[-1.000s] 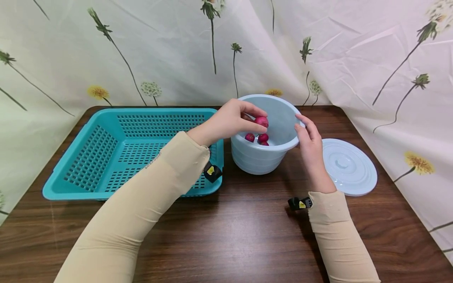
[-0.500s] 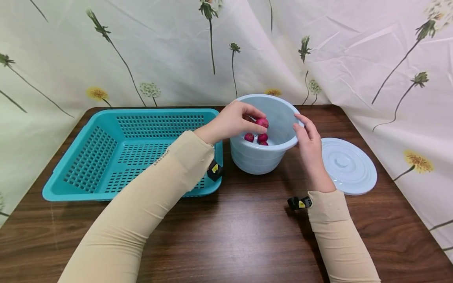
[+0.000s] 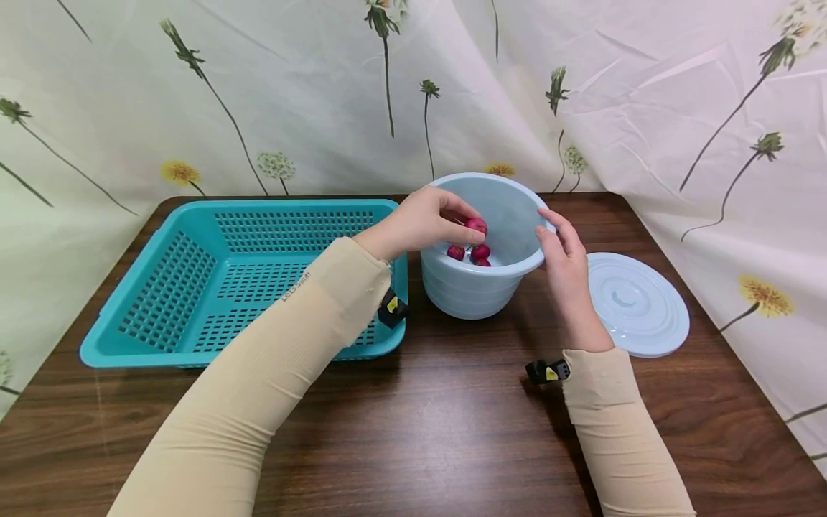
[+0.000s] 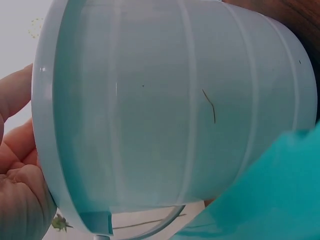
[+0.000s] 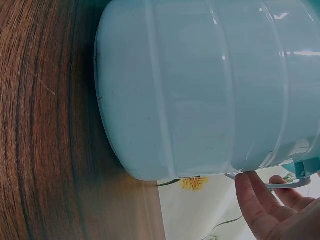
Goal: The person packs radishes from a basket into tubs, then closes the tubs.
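Note:
My left hand (image 3: pixel 420 222) reaches over the near-left rim of a light blue bucket (image 3: pixel 468 291) and pinches a red radish (image 3: pixel 477 225) between thumb and fingers, inside the bucket's mouth. Below it, several more radishes (image 3: pixel 480 252) lie inside. The right hand (image 3: pixel 568 269) grips the bucket's right rim. In the right wrist view, the right hand's fingers (image 5: pixel 260 200) are against the outer wall beside the handle (image 5: pixel 290 185). The left wrist view shows the left hand (image 4: pixel 22 185) at the rim, with the radish hidden.
A teal perforated basket (image 3: pixel 245 205) stands to the left, under the left forearm. The bucket's round blue lid (image 3: pixel 636 305) lies flat on the dark wooden table (image 3: pixel 439 431) at the right. A flower-printed cloth (image 3: pixel 323 93) hangs behind the table.
My left hand has shifted slightly, with the radish a little lower and further left in the bucket than half a second ago. The right hand stays on the rim.

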Demonstrator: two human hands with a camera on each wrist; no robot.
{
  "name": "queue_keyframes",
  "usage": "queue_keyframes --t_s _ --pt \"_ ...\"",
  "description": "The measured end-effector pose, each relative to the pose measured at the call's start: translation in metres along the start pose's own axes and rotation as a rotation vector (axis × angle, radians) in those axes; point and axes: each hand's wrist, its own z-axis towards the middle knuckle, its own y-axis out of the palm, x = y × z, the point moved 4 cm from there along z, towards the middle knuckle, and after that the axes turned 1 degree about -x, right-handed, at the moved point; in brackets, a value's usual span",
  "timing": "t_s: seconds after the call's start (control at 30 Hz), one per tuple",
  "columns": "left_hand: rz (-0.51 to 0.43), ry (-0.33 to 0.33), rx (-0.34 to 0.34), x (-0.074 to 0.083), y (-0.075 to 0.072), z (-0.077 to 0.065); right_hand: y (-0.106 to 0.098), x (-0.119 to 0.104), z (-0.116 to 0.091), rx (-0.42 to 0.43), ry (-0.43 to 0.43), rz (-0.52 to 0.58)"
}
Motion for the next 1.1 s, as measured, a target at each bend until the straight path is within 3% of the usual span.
queue_keyframes --t_s 0.8,1.1 --pt "0.001 -0.009 -0.008 -0.0018 -0.0001 -0.0016 -0.0004 0.0001 -0.0003 0.013 -0.011 0.004" --pt "-0.057 0.004 -0.008 -0.0022 -0.0015 -0.0041 -0.0004 0.0005 0.0003 0.007 -0.007 -0.006"
